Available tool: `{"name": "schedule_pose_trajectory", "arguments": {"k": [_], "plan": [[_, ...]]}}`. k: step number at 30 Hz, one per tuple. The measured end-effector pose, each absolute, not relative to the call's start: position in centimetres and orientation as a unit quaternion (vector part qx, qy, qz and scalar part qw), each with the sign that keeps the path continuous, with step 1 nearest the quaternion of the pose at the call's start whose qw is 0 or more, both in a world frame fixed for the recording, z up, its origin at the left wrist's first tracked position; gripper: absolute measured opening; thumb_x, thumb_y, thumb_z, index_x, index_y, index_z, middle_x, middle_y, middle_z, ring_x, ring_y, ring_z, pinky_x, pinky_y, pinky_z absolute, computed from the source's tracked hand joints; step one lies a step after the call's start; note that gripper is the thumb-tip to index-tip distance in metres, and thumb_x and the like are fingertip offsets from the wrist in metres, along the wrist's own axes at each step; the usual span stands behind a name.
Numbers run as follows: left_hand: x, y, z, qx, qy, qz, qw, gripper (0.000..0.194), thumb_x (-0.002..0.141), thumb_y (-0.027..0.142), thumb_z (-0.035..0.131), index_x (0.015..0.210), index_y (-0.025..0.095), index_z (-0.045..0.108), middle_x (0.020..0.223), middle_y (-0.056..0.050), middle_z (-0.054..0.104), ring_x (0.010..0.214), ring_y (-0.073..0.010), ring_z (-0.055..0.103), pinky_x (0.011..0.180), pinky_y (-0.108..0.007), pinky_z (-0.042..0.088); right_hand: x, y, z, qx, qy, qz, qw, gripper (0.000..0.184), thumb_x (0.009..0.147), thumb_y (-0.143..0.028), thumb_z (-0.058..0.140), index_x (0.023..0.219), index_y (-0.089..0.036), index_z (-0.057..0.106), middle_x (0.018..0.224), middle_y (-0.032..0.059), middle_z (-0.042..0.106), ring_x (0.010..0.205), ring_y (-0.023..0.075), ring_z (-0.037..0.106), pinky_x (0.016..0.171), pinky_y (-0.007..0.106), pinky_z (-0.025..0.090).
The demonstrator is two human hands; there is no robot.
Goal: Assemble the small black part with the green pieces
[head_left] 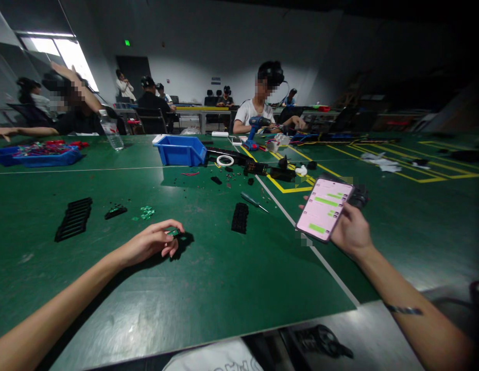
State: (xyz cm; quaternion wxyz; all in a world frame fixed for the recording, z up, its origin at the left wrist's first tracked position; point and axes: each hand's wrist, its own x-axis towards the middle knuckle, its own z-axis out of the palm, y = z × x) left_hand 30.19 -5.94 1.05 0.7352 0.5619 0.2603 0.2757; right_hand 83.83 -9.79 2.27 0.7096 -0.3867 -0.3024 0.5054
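Observation:
My right hand (352, 231) is wrapped round a smartphone (323, 210), its lit screen facing me with green and white chat bubbles. Resting low over the green table, my left hand (154, 241) has its fingers curled round a small green piece (173, 233), like a bit of circuit board. Just beyond that hand lies a little pile of similar green pieces (147, 212). A black slatted plastic part (74, 219) and a small black tray-like piece (116, 211) are further left. Between my hands lie a black ribbed block (240, 217) and a screwdriver (255, 202).
A blue bin (180, 151), a white ring (225, 161) and scattered black parts stand further back. A cordless drill (255, 131) is near a person (258, 103) seated opposite. To the left are a water bottle (111, 130) and blue trays (50, 157) of red and green parts.

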Motion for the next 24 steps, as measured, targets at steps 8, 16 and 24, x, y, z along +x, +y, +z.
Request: {"name": "schedule_pose_trajectory", "arguments": {"k": [8, 16, 24], "plan": [[30.2, -5.9, 1.0, 0.569, 0.263, 0.274, 0.729, 0.030, 0.092, 0.021, 0.057, 0.120, 0.013, 0.057, 0.066, -0.004, 0.065, 0.063, -0.0147, 0.056, 0.068, -0.026, 0.038, 83.7, -9.8, 2.4, -0.389, -0.302, 0.504, 0.710, 0.049, 0.090, -0.042, 0.052, 0.137, -0.031, 0.059, 0.134, 0.0079, 0.069, 0.125, 0.0385, 0.063, 0.108, 0.066, 0.043], [30.3, -5.8, 1.1, 0.575, 0.268, 0.268, 0.725, 0.031, 0.092, 0.022, 0.056, 0.121, 0.013, 0.055, 0.072, -0.006, 0.068, 0.062, -0.0130, 0.055, 0.065, -0.024, 0.036, 83.7, -9.9, 2.5, -0.388, -0.303, 0.505, 0.709, 0.048, 0.091, -0.042, 0.052, 0.136, -0.030, 0.060, 0.136, 0.0086, 0.068, 0.125, 0.0379, 0.063, 0.108, 0.064, 0.045], [30.2, -5.7, 1.0, 0.575, 0.268, 0.267, 0.725, 0.030, 0.092, 0.022, 0.056, 0.120, 0.012, 0.055, 0.074, -0.007, 0.070, 0.061, -0.0124, 0.055, 0.064, -0.025, 0.036, 85.0, -9.5, 1.4, -0.357, -0.321, 0.522, 0.705, 0.050, 0.092, -0.040, 0.052, 0.140, -0.029, 0.057, 0.136, 0.0091, 0.068, 0.123, 0.0379, 0.064, 0.107, 0.064, 0.046]]}}
